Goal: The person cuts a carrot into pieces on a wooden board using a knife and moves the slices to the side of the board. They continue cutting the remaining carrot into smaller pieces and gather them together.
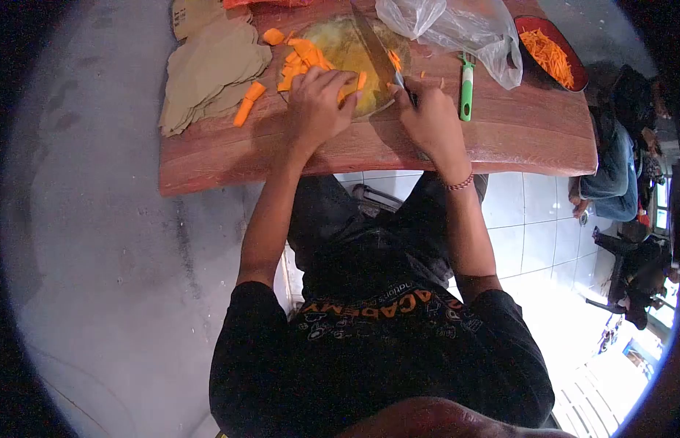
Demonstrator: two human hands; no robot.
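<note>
My right hand (430,120) is closed around the handle of a knife (374,45), whose blade points away over a round yellowish cutting board (336,44). Bent fingers of my left hand (319,102) press on a piece of carrot (361,80) at the board's near edge. Cut carrot slices (303,57) lie heaped just beyond my left hand. Thin carrot bits (395,60) sit beside the blade on its right. Two carrot chunks (249,104) rest on the wooden table (515,146) to the left of my left hand.
Brown paper sheets (208,69) lie at the table's left. A green peeler (466,87), a clear plastic bag (471,29) and a dark tray (582,79) of shredded carrot (546,57) are on the right. Beyond the table's right end, a person's jeans-clad legs (616,175) show.
</note>
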